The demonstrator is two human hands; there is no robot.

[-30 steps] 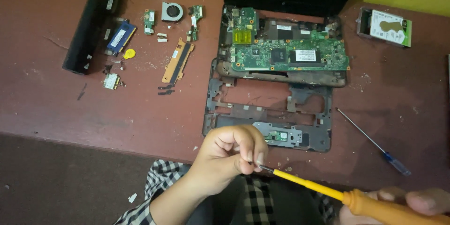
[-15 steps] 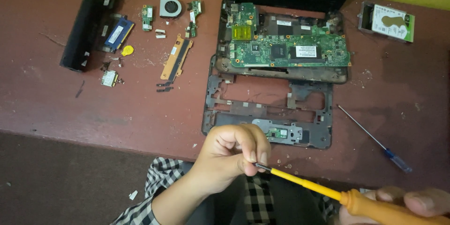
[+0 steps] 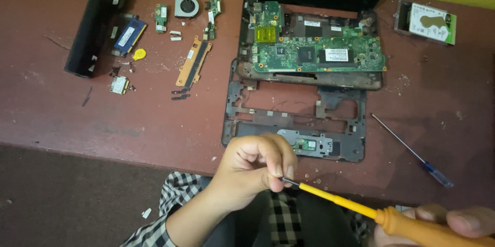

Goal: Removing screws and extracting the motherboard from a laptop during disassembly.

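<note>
Remaining pinched on screwdriver [image 3: 361, 210] tip: left hand [image 3: 252, 167].

Glossy orange plastic screwdriver [image 3: 381, 215] with a metal tip; matt, scuffed reddish table [image 3: 103, 118].

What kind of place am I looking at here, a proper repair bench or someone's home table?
Likely an informal repair spot: a worn reddish table with a stripped laptop chassis, its green mainboard and loose parts. No bench gear shows.

Worn reddish table [image 3: 62, 118], dismantled laptop [image 3: 309, 61], blue screwdriver [image 3: 412, 151] (loose parts alongside)
</note>
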